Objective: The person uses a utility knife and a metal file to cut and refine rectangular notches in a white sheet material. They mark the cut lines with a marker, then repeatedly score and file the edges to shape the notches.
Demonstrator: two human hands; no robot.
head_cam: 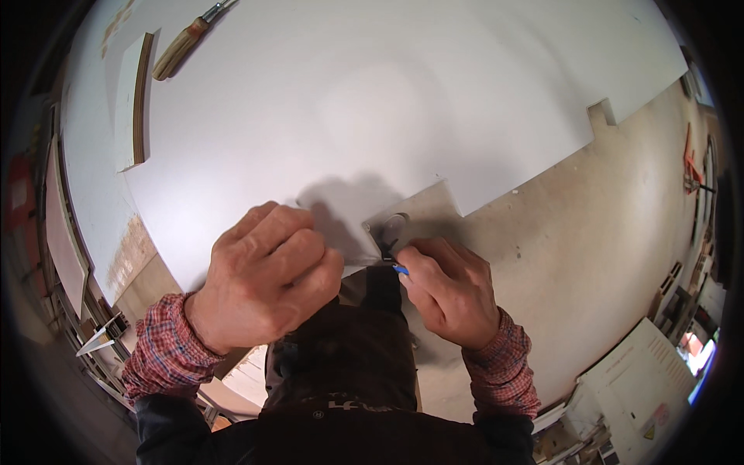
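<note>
My left hand (273, 267) is curled into a fist over the near edge of a large white panel (279, 133). Its fingertips are hidden, and no object shows in it. To its right, my right hand (447, 285) pinches a small blue object (401, 269), mostly covered by the fingers, so its kind is unclear. Just beyond those fingertips, a dark piece with a rounded end (392, 232) lies at a square notch cut in the panel's edge. Another small notch (601, 111) is cut farther right along that edge.
A screwdriver with a worn wooden handle (181, 49) lies at the upper left, beside a white-faced plywood strip (132, 104). A brownish work surface (569, 244) extends to the right. Sheet material (63, 226) leans at far left; an orange clamp (690, 165) is at far right.
</note>
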